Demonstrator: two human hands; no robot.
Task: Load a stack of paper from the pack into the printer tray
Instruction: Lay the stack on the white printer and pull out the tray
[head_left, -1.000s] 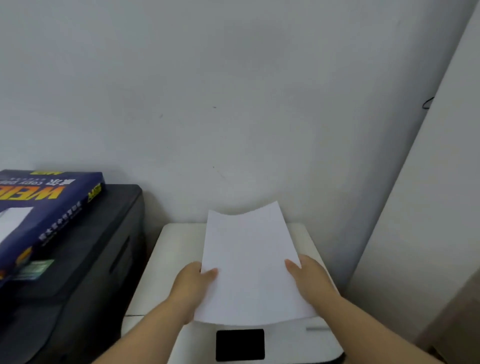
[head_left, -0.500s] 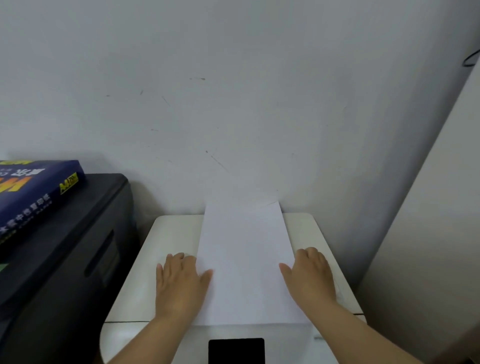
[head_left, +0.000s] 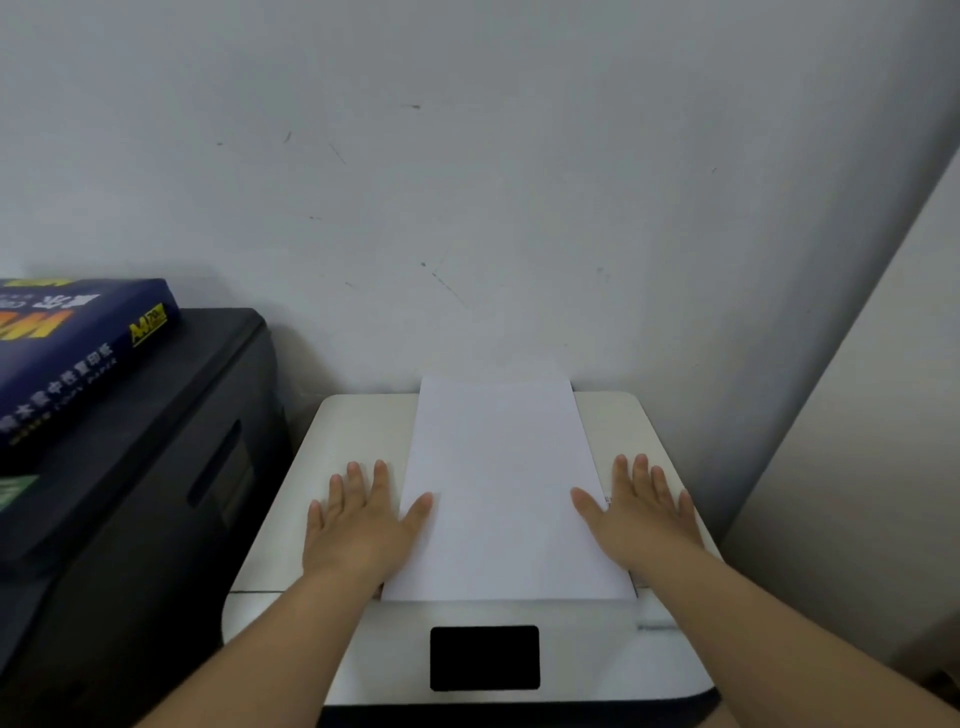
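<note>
White paper (head_left: 498, 488), blue-and-yellow pack (head_left: 67, 358)

Office; printer (head_left: 353, 431) w/ A4 pack (head_left: 78, 353)

Both forearms are bare right to the bottom edge of the view; no sleeve shows on either. The left hand (head_left: 358, 525) and the right hand (head_left: 641, 517) wear no gloves. No ring, watch or band is visible on fingers or wrists. The fingernails look short and plain, without polish.
</note>
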